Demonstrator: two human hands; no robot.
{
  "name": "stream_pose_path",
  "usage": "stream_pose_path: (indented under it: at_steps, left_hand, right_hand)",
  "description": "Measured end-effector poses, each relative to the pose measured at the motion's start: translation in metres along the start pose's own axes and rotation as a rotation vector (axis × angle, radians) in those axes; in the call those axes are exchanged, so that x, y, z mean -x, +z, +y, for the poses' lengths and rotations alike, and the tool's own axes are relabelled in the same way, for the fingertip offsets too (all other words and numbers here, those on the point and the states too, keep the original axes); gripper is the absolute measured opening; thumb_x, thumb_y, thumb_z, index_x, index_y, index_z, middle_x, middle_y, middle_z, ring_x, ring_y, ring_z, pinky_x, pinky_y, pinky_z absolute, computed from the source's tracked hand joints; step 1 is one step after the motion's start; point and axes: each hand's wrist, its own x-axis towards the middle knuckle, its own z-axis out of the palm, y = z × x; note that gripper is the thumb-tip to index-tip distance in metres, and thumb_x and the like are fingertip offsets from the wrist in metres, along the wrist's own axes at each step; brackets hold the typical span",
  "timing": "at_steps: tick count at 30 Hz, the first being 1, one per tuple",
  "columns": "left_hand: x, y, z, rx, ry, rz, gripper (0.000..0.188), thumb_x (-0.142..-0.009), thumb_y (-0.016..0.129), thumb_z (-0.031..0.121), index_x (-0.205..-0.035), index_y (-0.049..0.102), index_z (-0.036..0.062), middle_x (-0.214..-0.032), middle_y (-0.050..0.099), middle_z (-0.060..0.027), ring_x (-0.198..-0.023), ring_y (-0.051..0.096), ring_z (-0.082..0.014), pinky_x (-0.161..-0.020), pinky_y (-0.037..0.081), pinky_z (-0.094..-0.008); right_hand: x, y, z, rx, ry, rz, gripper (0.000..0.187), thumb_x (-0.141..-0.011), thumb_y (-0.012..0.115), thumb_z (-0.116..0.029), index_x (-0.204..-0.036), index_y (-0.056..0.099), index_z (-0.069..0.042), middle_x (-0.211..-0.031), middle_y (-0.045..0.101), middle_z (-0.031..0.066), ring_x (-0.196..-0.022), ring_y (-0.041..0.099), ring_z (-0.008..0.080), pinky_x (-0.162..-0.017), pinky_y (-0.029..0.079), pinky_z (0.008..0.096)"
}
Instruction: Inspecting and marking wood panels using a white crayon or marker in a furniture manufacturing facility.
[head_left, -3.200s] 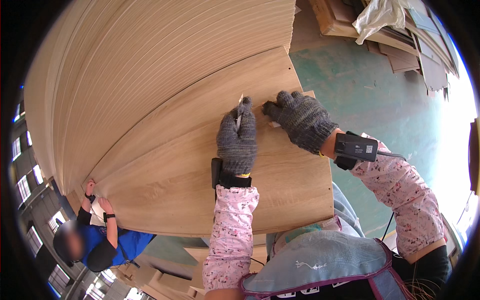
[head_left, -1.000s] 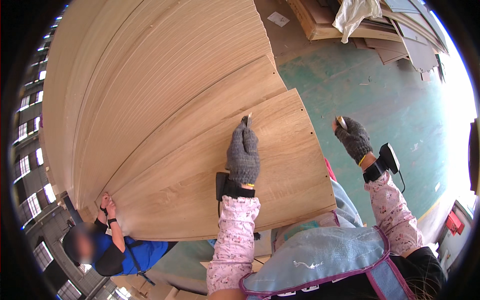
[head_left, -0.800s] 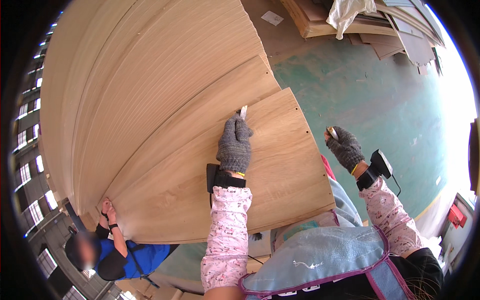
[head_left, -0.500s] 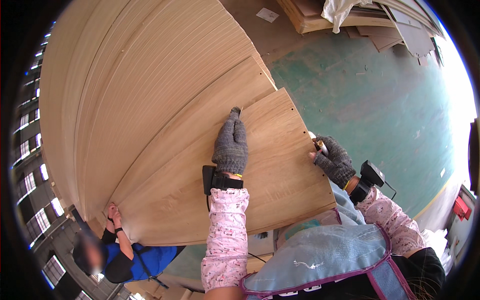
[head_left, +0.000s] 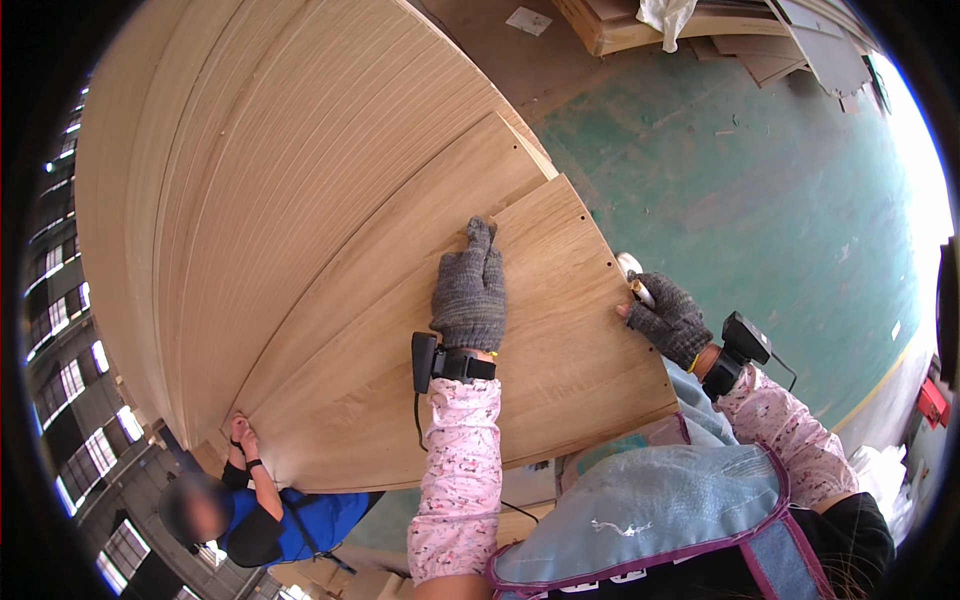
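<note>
A light wood-grain panel (head_left: 570, 330) stands before me in front of a long row of similar panels (head_left: 300, 140). My left hand (head_left: 470, 290), in a dark grey knit glove, lies along its face. The fingers are pressed together and their tips bend over its upper edge; the thumb is hidden. At the panel's right end, my right hand (head_left: 672, 318) is closed, in a matching glove with bare fingertips. A short white stick with a tan end (head_left: 643, 292) is held in it, and the thumb rests by the panel's edge. Small dark holes dot that end.
A person in a blue vest (head_left: 330, 525) has both hands at the panels' far left end. Stacked boards (head_left: 640, 32) lie at the upper right on the green floor (head_left: 760, 210). A red object (head_left: 934, 403) is at the right rim.
The view has shifted slightly. My left fingertips have bent further over the panel's edge. My right hand stays by the panel's end with the white stick; the other person still has hands on the panels.
</note>
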Motion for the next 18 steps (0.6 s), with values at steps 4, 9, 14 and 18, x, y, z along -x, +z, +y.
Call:
stream_pose_path:
  at_steps: [4,9,14,18]
  left_hand:
    - [-0.0042,-0.0002,-0.0001,-0.107,-0.050,-0.003,0.043,-0.097,0.052,0.029,-0.138,0.050,0.0166,-0.103,0.062,-0.0188,-0.095,0.060,-0.0359,-0.082,0.049,-0.0469]
    - [-0.0044,0.0034,-0.0041,-0.008,-0.016,0.047,0.040,-0.096,0.054,0.023,-0.134,0.054,0.0115,-0.106,0.061,-0.0223,-0.098,0.059,-0.0376,-0.087,0.047,-0.0447]
    - [0.0033,0.0030,-0.0069,0.095,0.027,0.058,0.039,-0.096,0.054,0.018,-0.134,0.054,0.0094,-0.109,0.062,-0.0218,-0.097,0.059,-0.0362,-0.088,0.047,-0.0428]
    - [0.0023,0.0034,-0.0064,-0.007,0.139,0.077,0.043,-0.095,0.056,0.021,-0.137,0.051,0.0144,-0.096,0.061,-0.0190,-0.089,0.060,-0.0340,-0.077,0.049,-0.0431]
  right_hand:
    - [0.0014,-0.0025,-0.0054,0.000,0.046,-0.025,0.048,-0.082,0.075,-0.036,-0.118,0.059,-0.008,-0.099,0.062,0.0098,-0.089,0.059,0.0194,-0.081,0.048,0.0341]
    - [0.0015,-0.0034,-0.0007,0.028,0.011,-0.006,0.050,-0.082,0.075,-0.039,-0.119,0.059,-0.008,-0.097,0.063,0.0107,-0.088,0.060,0.0206,-0.081,0.048,0.0351]
    - [0.0021,-0.0043,0.0021,0.035,0.017,-0.015,0.052,-0.081,0.075,-0.041,-0.119,0.059,-0.009,-0.101,0.064,0.0113,-0.091,0.061,0.0210,-0.082,0.049,0.0352]
    - [0.0020,-0.0044,0.0025,0.040,-0.001,-0.012,0.056,-0.081,0.074,-0.044,-0.122,0.059,-0.010,-0.102,0.066,0.0140,-0.092,0.064,0.0240,-0.081,0.051,0.0356]
